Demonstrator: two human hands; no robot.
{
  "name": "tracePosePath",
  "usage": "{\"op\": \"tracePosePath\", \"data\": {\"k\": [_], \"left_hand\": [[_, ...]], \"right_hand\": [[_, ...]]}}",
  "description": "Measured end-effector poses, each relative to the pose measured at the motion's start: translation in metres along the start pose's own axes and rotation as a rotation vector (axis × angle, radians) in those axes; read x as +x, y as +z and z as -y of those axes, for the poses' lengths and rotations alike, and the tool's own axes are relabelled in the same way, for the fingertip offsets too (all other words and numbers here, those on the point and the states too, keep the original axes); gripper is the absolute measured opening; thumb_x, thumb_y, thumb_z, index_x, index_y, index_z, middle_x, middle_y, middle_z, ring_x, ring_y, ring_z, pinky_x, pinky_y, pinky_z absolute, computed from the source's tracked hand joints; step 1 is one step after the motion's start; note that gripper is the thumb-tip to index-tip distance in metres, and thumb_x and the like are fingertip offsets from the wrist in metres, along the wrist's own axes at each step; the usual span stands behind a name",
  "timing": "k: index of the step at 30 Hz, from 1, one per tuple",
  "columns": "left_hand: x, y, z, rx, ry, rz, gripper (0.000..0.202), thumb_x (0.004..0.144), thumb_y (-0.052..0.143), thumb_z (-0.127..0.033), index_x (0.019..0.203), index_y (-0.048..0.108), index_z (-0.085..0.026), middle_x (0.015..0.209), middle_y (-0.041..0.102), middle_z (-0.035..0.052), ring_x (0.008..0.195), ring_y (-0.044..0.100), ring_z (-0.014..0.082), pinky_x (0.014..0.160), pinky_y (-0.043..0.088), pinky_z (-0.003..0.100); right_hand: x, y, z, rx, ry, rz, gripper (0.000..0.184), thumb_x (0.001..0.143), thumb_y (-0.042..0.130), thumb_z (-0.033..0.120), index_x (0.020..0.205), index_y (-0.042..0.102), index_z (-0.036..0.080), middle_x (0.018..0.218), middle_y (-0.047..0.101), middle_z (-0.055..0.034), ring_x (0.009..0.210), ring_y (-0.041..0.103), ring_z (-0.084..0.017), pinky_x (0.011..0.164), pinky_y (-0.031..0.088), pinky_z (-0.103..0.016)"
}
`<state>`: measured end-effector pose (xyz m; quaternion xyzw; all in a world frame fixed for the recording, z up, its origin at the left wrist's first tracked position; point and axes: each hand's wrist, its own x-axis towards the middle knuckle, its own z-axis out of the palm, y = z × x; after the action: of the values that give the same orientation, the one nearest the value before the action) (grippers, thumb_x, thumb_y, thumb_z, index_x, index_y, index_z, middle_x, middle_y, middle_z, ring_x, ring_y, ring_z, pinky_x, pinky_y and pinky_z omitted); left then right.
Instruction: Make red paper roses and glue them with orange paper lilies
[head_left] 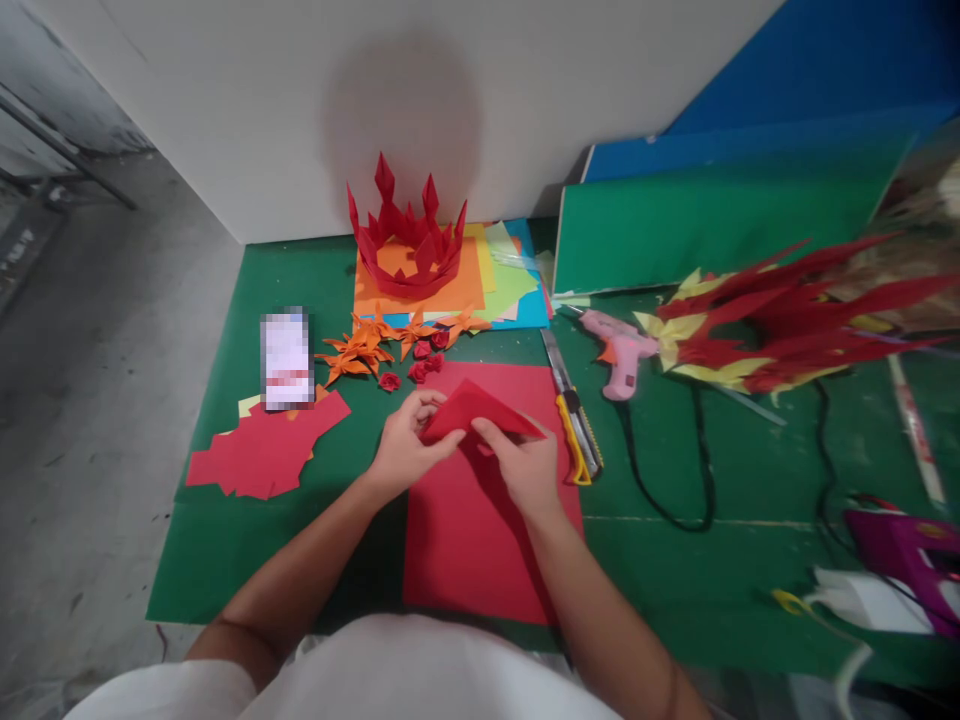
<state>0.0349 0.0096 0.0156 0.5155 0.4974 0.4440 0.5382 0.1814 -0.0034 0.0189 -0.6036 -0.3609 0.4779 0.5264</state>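
Both hands hold a folded piece of red paper just above a large red sheet on the green mat. My left hand pinches the folded paper's left end, fingers curled round it. My right hand grips its lower right part, thumb on top. The fold forms a pointed, roughly triangular shape with its tip to the right.
A red paper crown stands on stacked coloured sheets at the back. Orange paper flowers and small red roses lie nearby. A utility knife, pink glue gun, red scraps, phone and a red-yellow feathered piece surround the work.
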Motion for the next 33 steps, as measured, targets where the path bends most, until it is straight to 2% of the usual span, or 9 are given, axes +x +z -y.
{"op": "tracePosePath", "data": {"k": [7, 11, 13, 15, 19, 21, 23, 27, 33], "left_hand": [[0.006, -0.001, -0.001, -0.235, 0.003, -0.164, 0.033, 0.070, 0.074, -0.024, 0.092, 0.049, -0.020, 0.068, 0.057, -0.0047, 0.062, 0.056, 0.0071, 0.063, 0.046, 0.019], [0.012, -0.008, -0.003, -0.355, 0.089, -0.332, 0.035, 0.067, 0.078, -0.028, 0.087, 0.050, -0.020, 0.069, 0.055, -0.0055, 0.063, 0.054, 0.0055, 0.063, 0.045, 0.017], [0.011, -0.008, -0.004, -0.380, 0.102, -0.345, 0.034, 0.067, 0.079, -0.028, 0.085, 0.051, -0.019, 0.070, 0.055, -0.0047, 0.065, 0.055, 0.0053, 0.063, 0.045, 0.016], [0.008, -0.005, -0.004, -0.400, 0.068, -0.272, 0.032, 0.071, 0.077, -0.031, 0.088, 0.053, -0.019, 0.069, 0.058, -0.0042, 0.062, 0.055, 0.0054, 0.059, 0.045, 0.016], [0.000, 0.003, -0.002, -0.507, -0.108, 0.050, 0.040, 0.081, 0.059, -0.054, 0.097, 0.053, -0.018, 0.064, 0.064, 0.0005, 0.051, 0.058, 0.0097, 0.044, 0.041, 0.018], [-0.002, 0.004, -0.001, -0.562, -0.180, 0.117, 0.046, 0.081, 0.055, -0.060, 0.097, 0.053, -0.017, 0.068, 0.067, 0.0033, 0.051, 0.060, 0.0116, 0.041, 0.040, 0.019], [-0.001, 0.004, -0.003, -0.597, -0.222, 0.118, 0.047, 0.079, 0.058, -0.059, 0.098, 0.054, -0.017, 0.070, 0.068, 0.0039, 0.053, 0.063, 0.0126, 0.043, 0.043, 0.019], [0.004, 0.002, -0.008, -0.618, -0.247, 0.052, 0.039, 0.070, 0.075, -0.044, 0.094, 0.057, -0.018, 0.069, 0.066, -0.0011, 0.057, 0.063, 0.0107, 0.055, 0.051, 0.021], [0.006, 0.000, -0.010, -0.672, -0.273, -0.019, 0.035, 0.065, 0.080, -0.033, 0.091, 0.061, -0.019, 0.082, 0.064, -0.0010, 0.068, 0.062, 0.0085, 0.065, 0.052, 0.021]], "right_hand": [[0.015, -0.012, 0.001, 0.075, -0.023, -0.266, 0.024, 0.058, 0.081, 0.033, 0.070, 0.070, 0.016, 0.064, 0.071, -0.0006, 0.056, 0.063, -0.015, 0.056, 0.052, -0.029], [0.024, -0.021, 0.002, 0.176, -0.126, -0.403, 0.020, 0.061, 0.080, 0.031, 0.067, 0.067, 0.017, 0.059, 0.065, 0.0036, 0.052, 0.057, -0.010, 0.054, 0.049, -0.025], [0.024, -0.022, 0.002, 0.185, -0.138, -0.402, 0.021, 0.061, 0.080, 0.031, 0.064, 0.065, 0.016, 0.058, 0.063, 0.0038, 0.052, 0.056, -0.010, 0.053, 0.048, -0.024], [0.022, -0.019, 0.002, 0.146, -0.126, -0.364, 0.021, 0.060, 0.080, 0.030, 0.061, 0.063, 0.016, 0.056, 0.062, 0.0037, 0.051, 0.055, -0.010, 0.052, 0.048, -0.025], [0.013, -0.013, 0.000, 0.101, -0.050, -0.190, 0.018, 0.060, 0.079, 0.030, 0.064, 0.066, 0.017, 0.056, 0.064, 0.0023, 0.050, 0.055, -0.012, 0.049, 0.048, -0.025], [0.011, -0.013, -0.001, 0.082, -0.033, -0.087, 0.015, 0.063, 0.077, 0.030, 0.063, 0.067, 0.018, 0.052, 0.062, 0.0027, 0.046, 0.053, -0.012, 0.047, 0.046, -0.025], [0.011, -0.015, -0.002, 0.083, -0.067, 0.013, 0.010, 0.062, 0.077, 0.026, 0.068, 0.071, 0.020, 0.060, 0.067, 0.0009, 0.053, 0.059, -0.013, 0.053, 0.050, -0.027], [0.014, -0.019, -0.002, 0.062, -0.080, 0.170, 0.022, 0.061, 0.079, 0.026, 0.083, 0.074, 0.023, 0.086, 0.074, -0.0033, 0.079, 0.067, -0.019, 0.072, 0.054, -0.032], [0.015, -0.022, -0.008, 0.248, -0.049, 0.329, 0.062, 0.051, 0.079, 0.063, 0.099, 0.071, 0.024, 0.095, 0.072, -0.0062, 0.082, 0.068, -0.023, 0.073, 0.055, -0.033]]}}
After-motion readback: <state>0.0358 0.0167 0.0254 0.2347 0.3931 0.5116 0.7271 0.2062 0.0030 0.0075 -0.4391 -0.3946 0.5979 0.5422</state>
